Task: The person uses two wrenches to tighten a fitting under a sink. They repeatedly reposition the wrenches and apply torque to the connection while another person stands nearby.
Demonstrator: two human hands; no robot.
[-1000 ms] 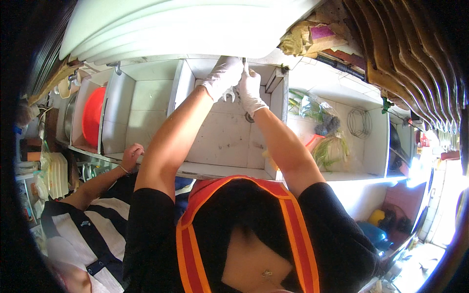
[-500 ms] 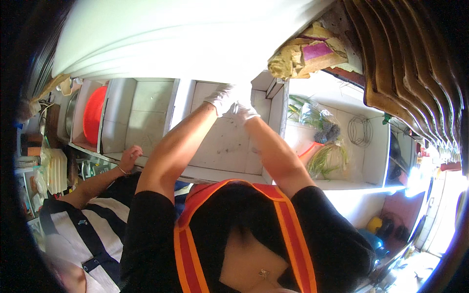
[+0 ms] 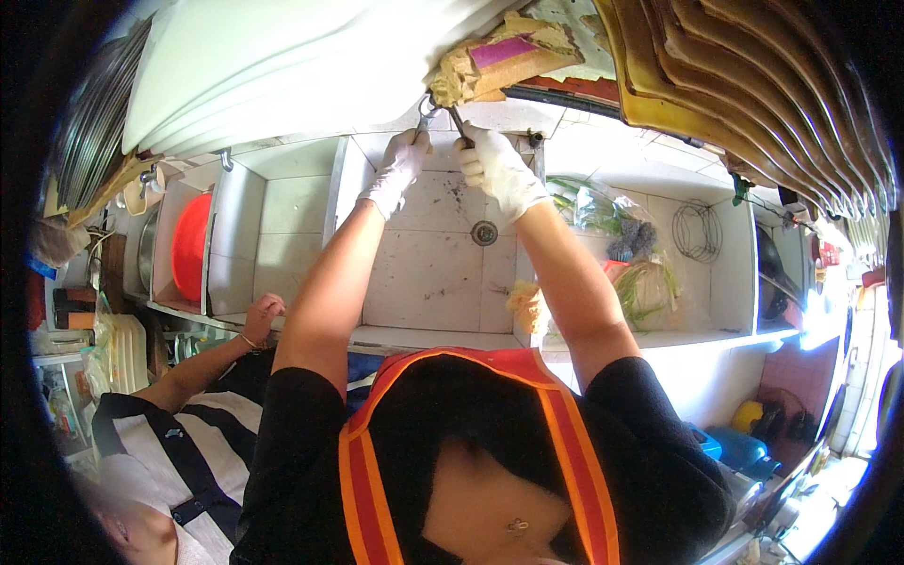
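Both my hands wear white gloves and reach over the far side of a white tiled sink basin point(image 3: 428, 282). My left hand point(image 3: 400, 169) is closed on a metal piece with a ring-shaped end point(image 3: 427, 110); I cannot make out its kind. Beside it, my right hand point(image 3: 497, 169) has its fingers wrapped round a thin dark rod point(image 3: 459, 122) that slants up and left. The tops of both pieces come close to a crumpled brown paper bundle point(image 3: 508, 61) with a purple patch. A round drain point(image 3: 484, 233) and dark specks show on the basin floor.
Plastic-bagged greens point(image 3: 640, 282) and a wire coil point(image 3: 699, 231) lie in the right basin. A red basin point(image 3: 191, 247) stands at the left. White sheets point(image 3: 282, 75) and yellowish trays point(image 3: 734, 85) overhang. Another person's hand point(image 3: 264, 315) is near the sink's left front edge. A yellowish spongy piece point(image 3: 529, 307) sits by my right forearm.
My hands were close together against the bright white sheets; now they are apart, and the ringed metal piece and dark rod show. The view has shifted, uncovering the drain and the spongy piece.
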